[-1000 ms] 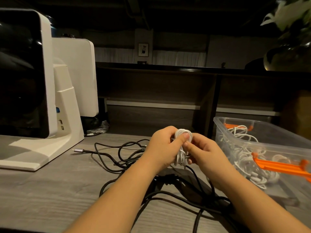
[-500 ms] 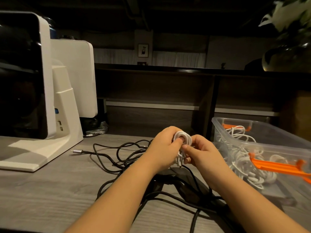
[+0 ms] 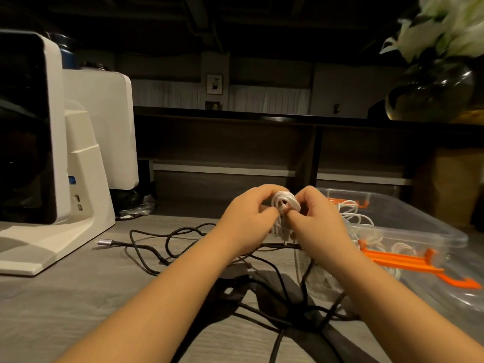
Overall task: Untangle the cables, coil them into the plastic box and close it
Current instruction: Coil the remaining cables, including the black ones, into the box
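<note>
I have the white cable coil (image 3: 284,204) pinched between my left hand (image 3: 248,221) and right hand (image 3: 318,221), just left of the plastic box (image 3: 419,226); ease either pinch and I expect the loops spring apart into the black cables (image 3: 167,242) below

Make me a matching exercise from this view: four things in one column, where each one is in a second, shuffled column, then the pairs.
Things:
1. white cable coil
2. black cables
3. plastic box
4. white machine

Places:
A. on the table's left side
B. held between both hands
C. open, at the right, white cables inside
D. loose on the table under the forearms

Pairs: 1-B, 2-D, 3-C, 4-A
</note>
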Tool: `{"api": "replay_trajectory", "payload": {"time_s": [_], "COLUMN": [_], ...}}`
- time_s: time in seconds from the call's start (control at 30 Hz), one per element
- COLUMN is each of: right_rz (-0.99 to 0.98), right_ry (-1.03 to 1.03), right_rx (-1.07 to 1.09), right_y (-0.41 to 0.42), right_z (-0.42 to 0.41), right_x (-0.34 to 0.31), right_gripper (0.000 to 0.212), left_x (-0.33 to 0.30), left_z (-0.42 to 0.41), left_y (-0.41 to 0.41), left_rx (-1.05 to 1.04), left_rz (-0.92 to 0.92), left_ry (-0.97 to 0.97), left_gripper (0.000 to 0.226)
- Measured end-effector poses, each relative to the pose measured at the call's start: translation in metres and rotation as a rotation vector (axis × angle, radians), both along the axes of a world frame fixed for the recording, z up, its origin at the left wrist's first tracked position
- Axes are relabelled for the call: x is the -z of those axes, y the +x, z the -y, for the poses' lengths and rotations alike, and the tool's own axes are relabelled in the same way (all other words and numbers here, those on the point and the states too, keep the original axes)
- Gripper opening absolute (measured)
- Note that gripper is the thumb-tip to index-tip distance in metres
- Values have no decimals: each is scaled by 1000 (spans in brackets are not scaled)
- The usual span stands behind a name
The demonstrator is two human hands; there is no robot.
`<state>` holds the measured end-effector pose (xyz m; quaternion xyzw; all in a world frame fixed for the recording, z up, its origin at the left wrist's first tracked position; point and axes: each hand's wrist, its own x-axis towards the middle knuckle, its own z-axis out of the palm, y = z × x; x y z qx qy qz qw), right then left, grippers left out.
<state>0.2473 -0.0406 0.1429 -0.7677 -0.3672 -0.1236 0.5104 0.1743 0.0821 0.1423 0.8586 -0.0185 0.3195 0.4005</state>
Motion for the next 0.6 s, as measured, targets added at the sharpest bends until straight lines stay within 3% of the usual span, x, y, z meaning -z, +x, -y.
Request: {"api": "replay_trajectory", "payload": {"time_s": [0.17, 0.33, 0.43, 0.53, 0.6], "right_rz": [233, 511, 507, 369, 325], "right_ry": [-65, -212, -360, -621, -665], "right_rx": [51, 267, 366, 412, 418], "right_y": [-3, 15, 30, 39, 39], "right_z": [33, 70, 85, 95, 97], "right_x": [-41, -71, -73, -66, -63], "right_gripper": [14, 21, 17, 37, 45], "left_x": [-21, -44, -48, -50, -51], "left_z": [19, 51, 70, 75, 71], "left_y": [12, 35, 54, 63, 60], "left_rx": [-32, -19, 57, 134, 124], "left_rz": [121, 150, 31, -214, -293], "left_ry": [22, 34, -88, -124, -70], "left_gripper": [34, 32, 37, 61, 62]}}
